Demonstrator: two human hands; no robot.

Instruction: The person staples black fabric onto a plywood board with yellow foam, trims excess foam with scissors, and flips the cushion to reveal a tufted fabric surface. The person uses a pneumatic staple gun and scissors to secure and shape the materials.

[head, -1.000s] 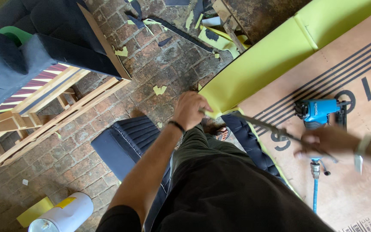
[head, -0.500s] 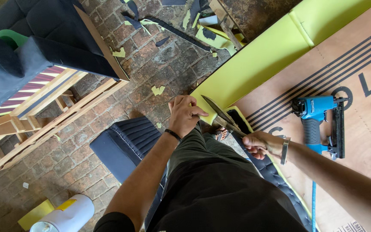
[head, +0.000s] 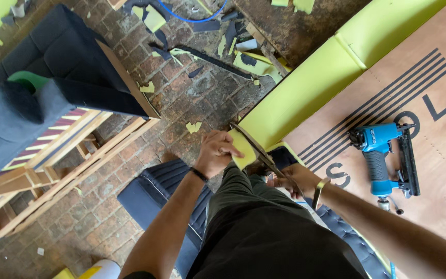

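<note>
Beside the brown board (head: 429,217), over scrap-strewn brick floor (head: 181,93), left hand (head: 218,152) pinches yellow-green foam (head: 243,150); right hand (head: 290,178) grips scissors (head: 256,147).

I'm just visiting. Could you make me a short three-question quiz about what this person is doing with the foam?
1. True or false: the left hand pinches a flap of yellow-green foam.
2. What does the right hand hold? A) scissors B) hammer C) brush
3. Which tool lies untouched on the brown board?

Key:
1. True.
2. A, scissors, blades at the foam.
3. The blue staple gun.
</note>
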